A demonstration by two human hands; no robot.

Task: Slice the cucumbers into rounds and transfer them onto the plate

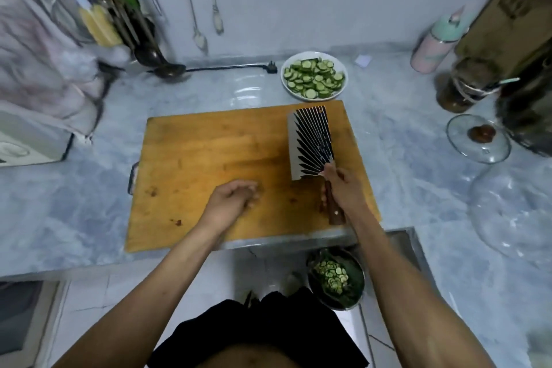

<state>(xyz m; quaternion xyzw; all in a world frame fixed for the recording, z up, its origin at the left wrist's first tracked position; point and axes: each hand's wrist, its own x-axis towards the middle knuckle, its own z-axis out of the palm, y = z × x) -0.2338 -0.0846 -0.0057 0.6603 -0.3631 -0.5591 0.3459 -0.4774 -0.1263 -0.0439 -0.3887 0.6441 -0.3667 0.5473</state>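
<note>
Cucumber rounds point(314, 78) fill our plate point(286, 85); our right hand point(343, 185) grips the cleaver point(310, 143), left hand point(233, 199) loosely curled, holding nothing.

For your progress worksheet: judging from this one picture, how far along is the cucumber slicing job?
Nearly finished, it seems. Done: the plate holds a heap of slices. In hand: the right hand grips the cleaver, its blade flat on the board; the left hand rests loosely curled, holding nothing. Left: no whole cucumber shows on the board, so perhaps only putting the cleaver down.
</note>
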